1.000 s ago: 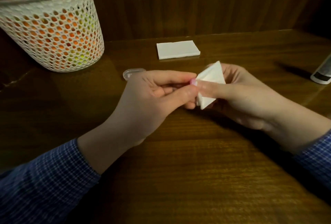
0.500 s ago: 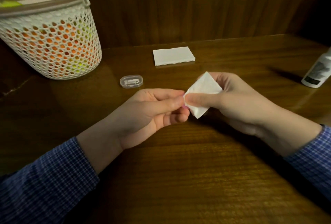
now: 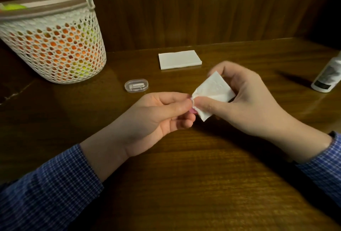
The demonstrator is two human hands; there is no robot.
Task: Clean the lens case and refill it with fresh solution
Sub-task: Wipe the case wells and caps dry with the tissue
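My left hand (image 3: 162, 114) pinches a small pink piece of the lens case (image 3: 248, 110) between thumb and fingers; only a sliver of pink shows. My right hand (image 3: 245, 99) grips a folded white tissue (image 3: 214, 92) and presses its corner against that pink piece. Both hands hover just above the wooden table (image 3: 184, 184). A white solution bottle (image 3: 328, 77) lies at the right edge, partly out of frame.
A white mesh basket (image 3: 53, 46) with orange and yellow contents stands at the back left. A stack of white tissues (image 3: 180, 59) lies near the back wall. A small clear plastic box (image 3: 136, 85) sits left of the hands.
The view has tilted, so everything sits lower in frame. My hands stay together; the tissue has shifted and crumpled slightly against the pink piece.
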